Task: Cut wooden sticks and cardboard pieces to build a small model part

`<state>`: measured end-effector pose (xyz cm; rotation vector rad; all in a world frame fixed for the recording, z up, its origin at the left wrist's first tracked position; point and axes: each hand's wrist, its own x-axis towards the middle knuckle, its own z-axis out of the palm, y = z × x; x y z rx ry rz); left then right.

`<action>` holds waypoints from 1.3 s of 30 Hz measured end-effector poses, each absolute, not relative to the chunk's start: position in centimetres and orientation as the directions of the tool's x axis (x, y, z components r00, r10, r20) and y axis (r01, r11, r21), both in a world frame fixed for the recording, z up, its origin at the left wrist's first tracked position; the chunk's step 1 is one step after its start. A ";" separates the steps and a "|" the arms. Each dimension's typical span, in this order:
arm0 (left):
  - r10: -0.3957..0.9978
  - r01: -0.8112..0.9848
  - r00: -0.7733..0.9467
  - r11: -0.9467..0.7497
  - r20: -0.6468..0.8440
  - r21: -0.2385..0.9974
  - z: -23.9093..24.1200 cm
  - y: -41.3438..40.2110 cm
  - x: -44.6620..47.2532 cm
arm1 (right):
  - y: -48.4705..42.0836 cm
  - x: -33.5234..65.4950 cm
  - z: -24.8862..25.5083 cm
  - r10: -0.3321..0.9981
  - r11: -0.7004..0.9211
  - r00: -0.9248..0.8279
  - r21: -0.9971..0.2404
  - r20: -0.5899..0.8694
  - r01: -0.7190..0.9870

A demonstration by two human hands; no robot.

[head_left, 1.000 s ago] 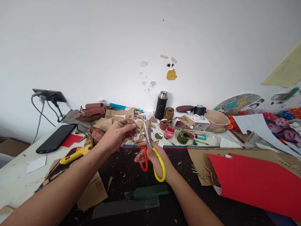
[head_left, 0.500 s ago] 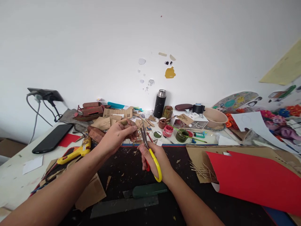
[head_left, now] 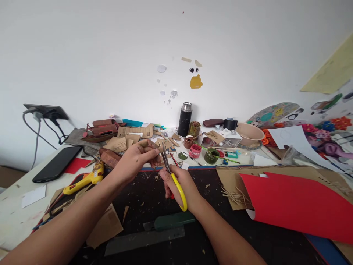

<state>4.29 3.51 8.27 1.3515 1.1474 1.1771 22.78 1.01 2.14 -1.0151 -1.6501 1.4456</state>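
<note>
My right hand (head_left: 183, 186) grips a pair of scissors (head_left: 179, 189) with one yellow and one red handle loop. The blades point up and away, slightly parted, beside the fingertips of my left hand (head_left: 140, 156). Those left fingers are pinched together; whatever small piece sits between them is too hard to make out against the brown scraps behind. Both hands are raised over the dark cutting mat (head_left: 132, 195). Below them lie a green-handled utility knife (head_left: 173, 221) and a clear ruler (head_left: 146, 240).
Paint jars (head_left: 211, 156), a black flask (head_left: 185, 119) and cardboard scraps (head_left: 116, 144) line the back. A brown model boat (head_left: 102, 130), a yellow glue gun (head_left: 82, 184) and a black phone (head_left: 56, 164) are left. Red card (head_left: 292, 206) and thin sticks (head_left: 234, 195) lie right.
The scissor blades have come closer to my left fingertips. The whole view has shifted slightly, so the things on the table appear a little further left and higher.
</note>
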 end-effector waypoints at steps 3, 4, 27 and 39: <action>0.992 0.073 0.107 -0.073 0.065 0.995 8.2 3.4 4.2 | 1.1 22.8 2.1 0.899 0.078 -0.438 -0.990 0.020 0.114; 0.992 0.079 0.112 -0.070 0.061 0.994 8.2 3.4 4.2 | 1.1 22.8 2.0 0.897 0.081 -0.441 -0.990 0.022 0.116; 0.992 0.042 0.123 -0.014 0.009 0.999 7.4 3.9 4.3 | 1.5 22.8 1.3 0.929 0.120 -0.370 -0.958 0.016 0.262; 0.991 -0.038 0.115 0.079 -0.075 0.996 5.6 4.6 4.2 | 1.6 22.5 1.3 0.947 0.224 -0.310 -0.855 0.079 0.468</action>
